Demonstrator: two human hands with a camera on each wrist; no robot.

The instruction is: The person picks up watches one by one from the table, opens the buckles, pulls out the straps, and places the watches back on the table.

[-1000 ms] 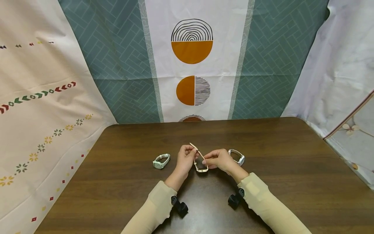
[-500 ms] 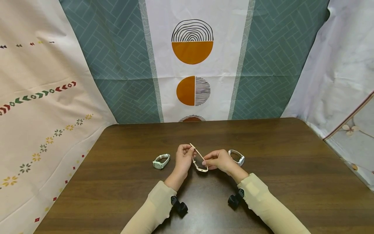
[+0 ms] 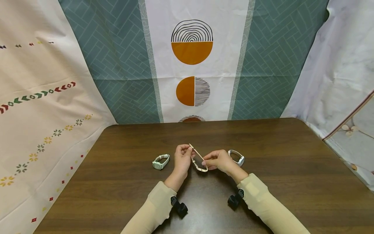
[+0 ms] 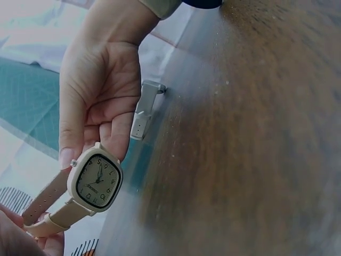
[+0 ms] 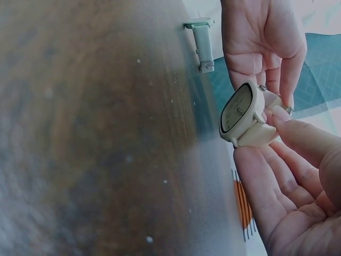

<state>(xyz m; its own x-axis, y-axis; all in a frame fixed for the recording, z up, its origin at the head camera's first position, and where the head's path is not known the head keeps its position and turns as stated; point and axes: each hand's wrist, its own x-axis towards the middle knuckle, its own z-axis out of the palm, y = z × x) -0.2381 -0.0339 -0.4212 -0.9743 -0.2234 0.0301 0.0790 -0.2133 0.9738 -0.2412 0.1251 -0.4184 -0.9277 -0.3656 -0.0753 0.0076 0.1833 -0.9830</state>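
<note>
A cream wristwatch is held above the table between both hands. Its squarish dial shows clearly in the left wrist view, and its strap is bent into a loop. My left hand pinches the strap at its far end; in the left wrist view only part of this hand shows. My right hand grips the watch near the case between thumb and fingers, as the right wrist view also shows. A pale green watch lies left of my left hand. Beyond my right hand lies a white watch.
The dark wooden table extends around the hands, its far edge meeting a patterned cloth. More cloth hangs at the left and right sides. Black wrist cameras sit below both sleeves.
My left hand has shifted slightly left along with the strap end, and the watch has tilted a little. The right hand and the two watches on the table have stayed in place.
</note>
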